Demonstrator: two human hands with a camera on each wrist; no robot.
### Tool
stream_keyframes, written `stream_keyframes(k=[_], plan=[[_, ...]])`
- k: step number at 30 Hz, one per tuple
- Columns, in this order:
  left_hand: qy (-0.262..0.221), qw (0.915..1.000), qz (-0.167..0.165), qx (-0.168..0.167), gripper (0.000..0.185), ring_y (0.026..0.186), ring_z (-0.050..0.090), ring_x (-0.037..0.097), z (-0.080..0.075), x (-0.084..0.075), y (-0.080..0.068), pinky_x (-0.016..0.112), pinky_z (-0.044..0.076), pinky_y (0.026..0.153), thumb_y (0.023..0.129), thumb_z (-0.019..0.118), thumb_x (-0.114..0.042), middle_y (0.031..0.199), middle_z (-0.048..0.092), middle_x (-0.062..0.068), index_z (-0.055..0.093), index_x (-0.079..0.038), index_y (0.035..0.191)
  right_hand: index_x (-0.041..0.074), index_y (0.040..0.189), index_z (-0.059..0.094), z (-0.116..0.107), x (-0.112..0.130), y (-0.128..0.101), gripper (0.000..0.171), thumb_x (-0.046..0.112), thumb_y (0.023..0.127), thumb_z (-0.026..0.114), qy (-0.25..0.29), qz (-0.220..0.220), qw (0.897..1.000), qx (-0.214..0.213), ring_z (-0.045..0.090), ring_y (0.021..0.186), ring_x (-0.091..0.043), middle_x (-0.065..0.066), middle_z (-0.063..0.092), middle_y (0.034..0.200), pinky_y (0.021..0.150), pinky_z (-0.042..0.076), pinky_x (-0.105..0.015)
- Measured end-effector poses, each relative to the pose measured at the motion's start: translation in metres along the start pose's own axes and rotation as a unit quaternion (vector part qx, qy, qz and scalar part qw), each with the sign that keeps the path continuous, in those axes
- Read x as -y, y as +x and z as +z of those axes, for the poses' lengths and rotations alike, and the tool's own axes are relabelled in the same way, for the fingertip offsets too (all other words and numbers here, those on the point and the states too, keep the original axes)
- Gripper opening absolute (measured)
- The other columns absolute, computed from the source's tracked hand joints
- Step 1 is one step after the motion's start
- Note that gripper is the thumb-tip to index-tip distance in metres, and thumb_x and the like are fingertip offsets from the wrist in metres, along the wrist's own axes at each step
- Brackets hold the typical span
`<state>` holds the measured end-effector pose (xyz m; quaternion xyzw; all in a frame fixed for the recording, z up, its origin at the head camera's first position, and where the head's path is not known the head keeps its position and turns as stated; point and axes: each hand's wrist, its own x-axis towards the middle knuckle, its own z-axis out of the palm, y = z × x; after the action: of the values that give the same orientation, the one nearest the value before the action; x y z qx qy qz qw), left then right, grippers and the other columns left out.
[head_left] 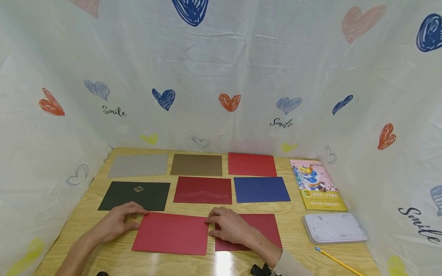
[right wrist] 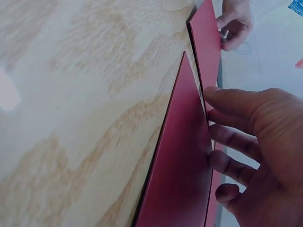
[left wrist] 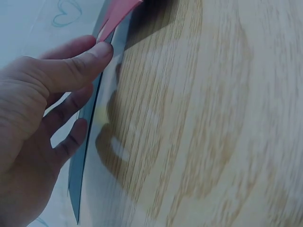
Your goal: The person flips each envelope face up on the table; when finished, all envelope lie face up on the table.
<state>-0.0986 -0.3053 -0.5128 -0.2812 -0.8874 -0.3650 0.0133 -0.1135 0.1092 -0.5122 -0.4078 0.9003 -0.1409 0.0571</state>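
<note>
A bright red card (head_left: 172, 235) lies at the front of the wooden table (head_left: 293, 214). My left hand (head_left: 121, 221) pinches its far left corner, thumb on top (left wrist: 97, 54), with the card's red tip (left wrist: 116, 12) slightly raised. My right hand (head_left: 230, 229) rests on a darker red card (head_left: 264, 226) beside it. Its thumb and forefinger pinch the bright red card's (right wrist: 206, 47) right edge, and its other fingers (right wrist: 227, 163) curl over the dark red card (right wrist: 182, 165). The left hand (right wrist: 234, 23) shows at that card's far end.
Behind lie two rows of cards: grey (head_left: 138, 165), brown (head_left: 196, 165), red (head_left: 252, 165), black (head_left: 135, 196), maroon (head_left: 203, 190), blue (head_left: 261, 189). At right are a picture book (head_left: 319, 184), a white case (head_left: 334, 227) and a yellow pencil (head_left: 340, 262). Heart-printed cloth walls three sides.
</note>
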Motion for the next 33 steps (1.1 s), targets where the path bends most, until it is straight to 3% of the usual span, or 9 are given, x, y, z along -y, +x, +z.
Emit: stream_keyframes(k=[3,11,16,33], plan=[[-0.001,1.0000,0.000,0.005,0.034,0.087,0.057,0.007,-0.0013,0.0000,0.0006,0.024,0.048,0.070,0.082,0.083,-0.017,0.107,0.067,-0.005,0.074,-0.015,0.114,0.026,0.128,0.071,-0.0002,-0.0002,-0.0004,0.036,0.036,0.093,0.073,-0.003,-0.001,1.000,-0.001,0.056,0.103,-0.003,0.011,0.062,0.116,0.089,0.049,-0.028],[0.052,0.9986,-0.002,0.004,0.032,0.096,0.061,0.006,-0.0025,-0.0003,0.0023,0.027,0.052,0.076,0.081,0.082,-0.025,0.108,0.066,-0.009,0.077,-0.018,0.112,0.026,0.128,0.070,0.0002,-0.0006,-0.0010,0.040,0.035,0.090,0.076,-0.005,-0.005,1.000,-0.004,0.055,0.099,-0.003,0.011,0.061,0.116,0.087,0.048,-0.026],[0.035,0.9994,-0.001,0.008,0.030,0.095,0.062,0.006,-0.0020,-0.0009,0.0018,0.026,0.051,0.076,0.082,0.081,-0.024,0.107,0.067,-0.008,0.078,-0.017,0.111,0.027,0.125,0.071,0.0010,-0.0005,-0.0019,0.036,0.034,0.090,0.077,0.000,-0.010,1.000,-0.010,0.051,0.090,-0.001,0.011,0.060,0.113,0.081,0.045,-0.022],[0.015,0.9998,-0.014,0.003,0.027,0.095,0.064,0.005,-0.0017,-0.0011,-0.0003,0.022,0.052,0.078,0.081,0.082,-0.023,0.105,0.070,-0.009,0.077,-0.022,0.108,0.031,0.099,0.070,0.0025,-0.0046,-0.0030,0.007,0.033,0.093,0.074,0.038,-0.017,0.999,-0.025,0.053,0.087,0.002,0.014,0.060,0.104,0.076,0.045,-0.016]])
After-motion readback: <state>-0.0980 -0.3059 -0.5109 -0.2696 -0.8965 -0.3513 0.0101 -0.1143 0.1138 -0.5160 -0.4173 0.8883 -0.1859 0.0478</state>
